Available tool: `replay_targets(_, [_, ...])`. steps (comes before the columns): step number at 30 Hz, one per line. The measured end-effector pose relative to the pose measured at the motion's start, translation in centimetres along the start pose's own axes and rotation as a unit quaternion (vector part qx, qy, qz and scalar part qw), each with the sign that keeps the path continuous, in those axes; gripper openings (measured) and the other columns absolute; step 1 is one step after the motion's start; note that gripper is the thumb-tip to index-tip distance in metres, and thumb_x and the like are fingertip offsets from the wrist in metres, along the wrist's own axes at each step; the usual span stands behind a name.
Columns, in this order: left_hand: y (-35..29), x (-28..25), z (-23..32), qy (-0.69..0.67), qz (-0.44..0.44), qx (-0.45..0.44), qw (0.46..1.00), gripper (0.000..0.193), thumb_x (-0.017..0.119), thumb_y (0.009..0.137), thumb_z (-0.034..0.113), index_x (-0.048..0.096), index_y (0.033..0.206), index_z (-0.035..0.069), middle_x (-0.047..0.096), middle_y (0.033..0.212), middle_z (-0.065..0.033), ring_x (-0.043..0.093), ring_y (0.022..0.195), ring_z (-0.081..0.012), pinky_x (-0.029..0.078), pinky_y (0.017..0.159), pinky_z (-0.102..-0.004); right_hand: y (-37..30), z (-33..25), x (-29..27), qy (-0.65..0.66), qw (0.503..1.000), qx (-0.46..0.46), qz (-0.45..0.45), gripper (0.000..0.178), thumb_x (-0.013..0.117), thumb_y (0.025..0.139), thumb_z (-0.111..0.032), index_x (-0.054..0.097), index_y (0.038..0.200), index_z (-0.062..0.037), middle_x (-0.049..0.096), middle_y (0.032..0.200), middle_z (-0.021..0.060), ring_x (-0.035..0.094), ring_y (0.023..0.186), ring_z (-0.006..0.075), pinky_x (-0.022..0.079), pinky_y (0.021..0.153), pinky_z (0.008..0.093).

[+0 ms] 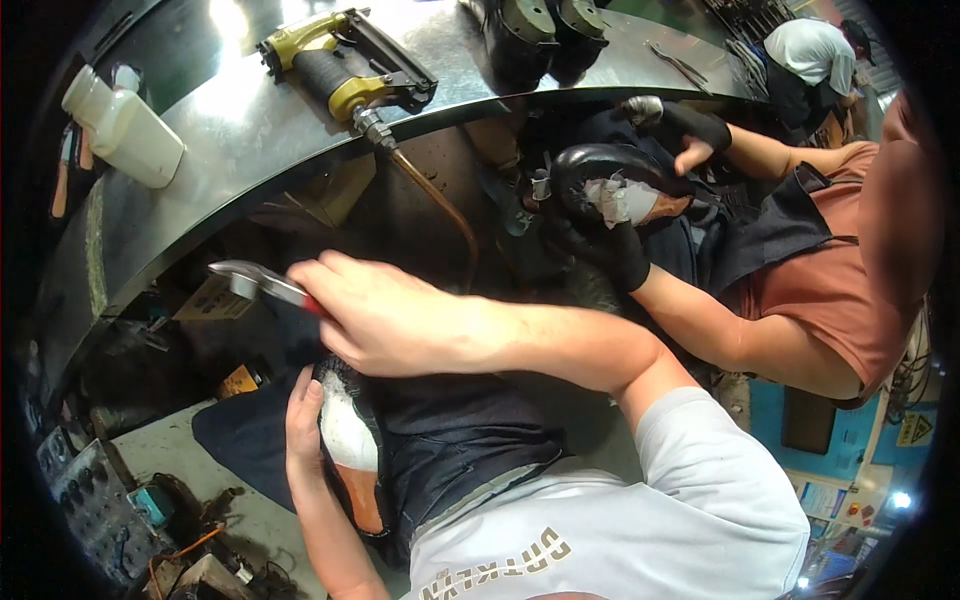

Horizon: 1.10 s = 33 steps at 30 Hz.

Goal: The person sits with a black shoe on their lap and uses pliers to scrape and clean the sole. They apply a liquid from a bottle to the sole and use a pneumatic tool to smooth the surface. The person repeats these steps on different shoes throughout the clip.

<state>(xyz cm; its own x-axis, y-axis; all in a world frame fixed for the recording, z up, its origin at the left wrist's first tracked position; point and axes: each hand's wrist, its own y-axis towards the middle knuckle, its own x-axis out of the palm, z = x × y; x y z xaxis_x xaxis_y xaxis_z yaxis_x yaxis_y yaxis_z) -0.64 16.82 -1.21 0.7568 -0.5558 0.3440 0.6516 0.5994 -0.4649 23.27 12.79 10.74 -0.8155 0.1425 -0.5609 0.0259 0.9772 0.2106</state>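
A lasted shoe [350,440] rests sole side up on my lap, its black upper drawn around a white and brown bottom. My left hand [301,425] grips it along its left side, thumb lying on the edge near the toe. Above the toe, my right hand [375,315] is closed around the red handle of lasting pliers [257,282]. Their metal head points left, clear of the shoe. My right forearm crosses over my lap, and the fingers' undersides are hidden.
A metal bench [235,95] curves ahead, bearing a yellow-black staple gun [335,75] with a hose, a white bottle [130,130], black shoes [530,30] and pincers [678,68]. At right, a co-worker's gloved hands hold another black shoe [610,185]. Metal racks [95,500] stand lower left.
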Motion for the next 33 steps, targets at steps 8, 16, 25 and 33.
replay_targets(8, [-0.6,0.4,-0.7,-0.047,-0.06,0.0,0.997,0.065,0.066,0.091,0.024,0.039,0.143,-0.003,0.057,0.128,-0.0119,0.056,0.115,-0.02,0.043,0.101,-0.0317,12.0,-0.5,-0.8,-0.365,0.93,-0.028,0.023,0.034,0.068,0.075,-0.008,0.063,0.106,0.0045,0.06,0.104,0.0185,0.061,0.096,0.0314,0.049,0.084,0.0389])
replay_targets(16, [-0.7,0.3,-0.8,-0.017,-0.028,0.007,0.999,0.061,0.062,0.089,0.016,0.04,0.143,-0.001,0.056,0.129,-0.0111,0.055,0.116,-0.0204,0.041,0.103,-0.0311,17.0,2.4,-0.8,-0.433,0.901,-0.031,-0.024,0.028,0.06,0.086,-0.014,0.07,0.109,-0.0012,0.062,0.114,0.0142,0.059,0.11,0.0279,0.047,0.091,0.0364])
replay_targets(25, [-0.2,0.4,-0.7,-0.066,-0.051,0.045,0.995,0.063,0.065,0.09,0.025,0.041,0.14,-0.006,0.06,0.124,-0.0143,0.06,0.11,-0.0226,0.047,0.098,-0.0338,9.8,2.1,1.0,-0.205,0.93,-0.187,0.243,0.037,0.069,0.084,-0.014,0.059,0.117,-0.0019,0.06,0.112,0.0176,0.055,0.11,0.0353,0.041,0.096,0.0448])
replay_targets(33, [-1.5,1.0,4.6,-0.232,0.002,0.218,0.948,0.074,0.055,0.092,0.055,0.04,0.144,0.006,0.061,0.097,-0.0125,0.063,0.072,-0.0262,0.052,0.068,-0.0419,-10.3,6.0,6.5,0.501,0.842,0.2,0.001,0.052,0.067,0.093,-0.015,0.046,0.139,-0.0012,0.06,0.121,0.0084,0.057,0.111,0.0158,0.044,0.099,0.0317])
